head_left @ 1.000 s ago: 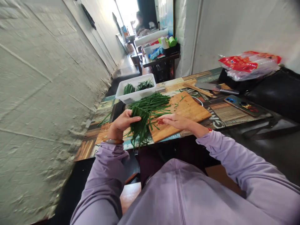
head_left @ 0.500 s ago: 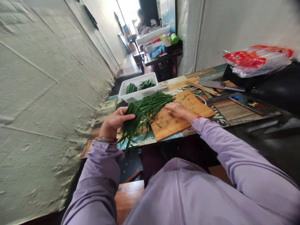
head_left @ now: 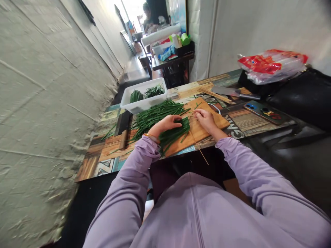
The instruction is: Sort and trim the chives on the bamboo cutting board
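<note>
My left hand (head_left: pixel 168 123) is closed over a bunch of green chives (head_left: pixel 174 135), whose even ends lie on the wooden cutting board (head_left: pixel 192 140). A thin straw-coloured stalk (head_left: pixel 201 151) sticks out beside the bunch, past the table's front edge. Just right of the bunch, my right hand (head_left: pixel 205 120) hovers at the board with fingers curled together; what they pinch, if anything, is too small to make out. Behind my left hand a larger pile of chives (head_left: pixel 155 113) covers the table and reaches the board's left edge. Small green scraps lie on the board.
A white plastic bin (head_left: pixel 144 105) with chives inside stands behind the pile. On the left lies a wooden-handled knife (head_left: pixel 123 139). To the right are chopsticks (head_left: pixel 217 95), another knife (head_left: pixel 225 91), a phone (head_left: pixel 266 112) and a red-and-clear plastic bag (head_left: pixel 274 65). A person sits far back.
My left hand has brought its bunch of chives rightward from the table onto the cutting board. My right hand has lifted from lying flat and curled its fingers. The wooden-handled knife has come into view.
</note>
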### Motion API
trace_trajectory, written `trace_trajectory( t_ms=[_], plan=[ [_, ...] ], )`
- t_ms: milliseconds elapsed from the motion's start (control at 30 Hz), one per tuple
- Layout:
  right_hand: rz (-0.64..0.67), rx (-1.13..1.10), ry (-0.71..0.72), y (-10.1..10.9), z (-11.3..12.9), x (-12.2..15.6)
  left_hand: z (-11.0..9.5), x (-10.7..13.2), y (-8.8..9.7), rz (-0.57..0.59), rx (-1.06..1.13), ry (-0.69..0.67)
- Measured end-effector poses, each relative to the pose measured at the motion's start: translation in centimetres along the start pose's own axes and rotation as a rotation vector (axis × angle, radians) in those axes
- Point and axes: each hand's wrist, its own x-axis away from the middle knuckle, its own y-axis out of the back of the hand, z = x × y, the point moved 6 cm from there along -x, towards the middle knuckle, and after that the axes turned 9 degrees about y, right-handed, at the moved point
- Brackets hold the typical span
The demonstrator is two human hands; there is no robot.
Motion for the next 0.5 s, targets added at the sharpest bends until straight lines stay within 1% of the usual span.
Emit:
trace_trajectory(
  t_ms=[67, 100, 167, 200, 267, 300, 367, 433, 500],
  plan=[
    [0.0, -0.025, -0.002, 0.0, -0.2, 0.0, 0.0, 0.3, 0.4, -0.178, -0.239, 0.001],
    [0.006, -0.026, 0.001, -0.1, -0.2, 0.0, -0.2, 0.8, 0.3, -0.24, -0.342, -0.014],
    [0.033, -0.009, 0.021, -0.3, 0.0, 0.0, -0.7, 2.5, -0.4, -0.309, -0.469, -0.07],
    [0.05, 0.007, 0.039, -0.3, 0.3, 0.0, -1.0, 3.4, -1.2, -0.306, -0.526, -0.111],
    [0.1, 0.053, 0.082, -0.6, 1.0, 0.0, -1.3, 5.0, -3.2, -0.252, -0.641, -0.167],
    [0.133, 0.08, 0.101, -0.7, 1.5, 0.0, -1.3, 5.6, -4.2, -0.232, -0.688, -0.168],
    [0.218, 0.145, 0.129, -1.2, 2.3, 0.3, -1.0, 6.2, -5.6, -0.226, -0.745, -0.138],
    [0.331, 0.247, 0.168, -1.9, 3.1, 0.9, -0.7, 6.2, -6.4, -0.243, -0.772, -0.105],
    [0.459, 0.38, 0.238, -2.8, 3.8, 1.6, -0.4, 6.0, -6.6, -0.254, -0.791, -0.088]
  ],
)
